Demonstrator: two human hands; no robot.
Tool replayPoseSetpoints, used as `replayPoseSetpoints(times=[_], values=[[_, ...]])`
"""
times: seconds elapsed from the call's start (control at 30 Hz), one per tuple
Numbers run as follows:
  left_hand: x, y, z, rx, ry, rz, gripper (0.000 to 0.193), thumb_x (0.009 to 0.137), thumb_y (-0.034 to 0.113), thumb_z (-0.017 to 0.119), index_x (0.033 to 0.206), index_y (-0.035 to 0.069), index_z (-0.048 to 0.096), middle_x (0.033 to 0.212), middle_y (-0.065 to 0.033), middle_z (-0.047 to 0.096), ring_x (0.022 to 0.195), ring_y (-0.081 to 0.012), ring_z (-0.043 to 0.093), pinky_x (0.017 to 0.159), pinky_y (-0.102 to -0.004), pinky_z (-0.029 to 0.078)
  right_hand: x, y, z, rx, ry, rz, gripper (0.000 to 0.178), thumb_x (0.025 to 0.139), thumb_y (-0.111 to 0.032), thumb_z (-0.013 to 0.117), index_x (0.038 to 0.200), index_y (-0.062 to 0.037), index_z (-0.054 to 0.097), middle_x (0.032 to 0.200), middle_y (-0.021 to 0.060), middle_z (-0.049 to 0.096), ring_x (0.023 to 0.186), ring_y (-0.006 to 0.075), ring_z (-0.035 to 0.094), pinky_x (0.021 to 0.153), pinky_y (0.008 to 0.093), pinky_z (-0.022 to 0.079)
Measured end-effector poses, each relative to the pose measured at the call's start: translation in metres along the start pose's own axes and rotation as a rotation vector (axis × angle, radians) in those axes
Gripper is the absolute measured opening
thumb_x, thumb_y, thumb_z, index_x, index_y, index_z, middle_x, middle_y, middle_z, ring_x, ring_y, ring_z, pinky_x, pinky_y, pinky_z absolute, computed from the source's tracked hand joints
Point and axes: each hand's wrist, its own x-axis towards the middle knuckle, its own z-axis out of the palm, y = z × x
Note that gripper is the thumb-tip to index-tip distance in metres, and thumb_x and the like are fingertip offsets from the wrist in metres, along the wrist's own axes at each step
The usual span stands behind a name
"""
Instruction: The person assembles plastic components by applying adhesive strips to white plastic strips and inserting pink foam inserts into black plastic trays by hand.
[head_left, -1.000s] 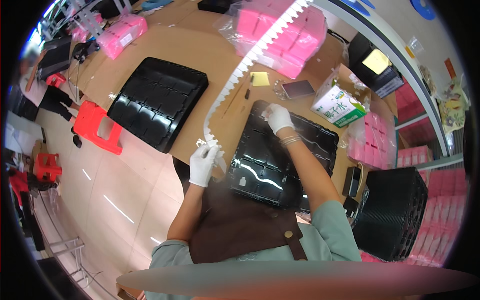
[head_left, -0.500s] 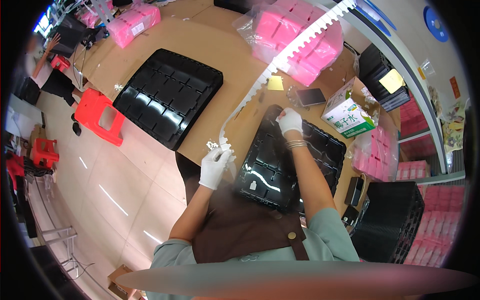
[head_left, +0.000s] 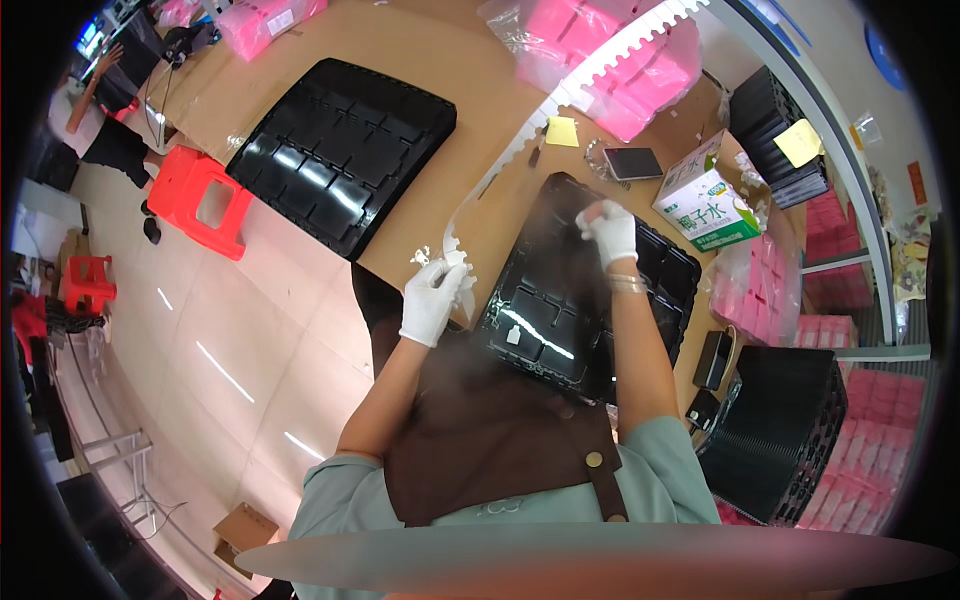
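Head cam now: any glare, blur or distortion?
Head view: streaky glare on the black tray below the right hand and on the second tray at left; bright streaks on the floor; metal rail bowed by the fisheye; corners black; blurred band across the bottom.

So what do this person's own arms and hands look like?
The left hand and right hand each wear a white glove ending around the wrist. Thin, pale bands, apparently bracelets, circle the right wrist. The forearms are bare below short grey-green sleeves.
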Motion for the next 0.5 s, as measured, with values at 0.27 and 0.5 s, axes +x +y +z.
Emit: replayPoseSetpoints(times=[0.27,0.5], values=[[0.009,-0.014,-0.005,0.168,-0.054,0.13,0.023,0.082,0.014,0.064,0.098,-0.002,0.065,0.082,-0.0063,0.067,0.071,-0.009,0.06,0.063,-0.0216,0.048,-0.153,0.01,0.038,-0.645,-0.414,-0.274,0.011,0.077,0.004,0.052,0.082,0.0013,0.062,0.07,0.0101,0.06,0.064,0.0199,0.061,0.06,0.0299,0.049],[0.008,-0.019,-0.007,0.143,-0.089,0.021,0.03,0.08,0.014,0.066,0.106,-0.002,0.062,0.086,-0.0087,0.067,0.076,-0.0113,0.062,0.071,-0.024,0.049,-0.16,-0.001,0.041,-0.525,-0.503,0.062,0.011,0.076,0.0,0.056,0.085,0.001,0.062,0.079,0.0173,0.062,0.075,0.0294,0.062,0.067,0.0342,0.048]])
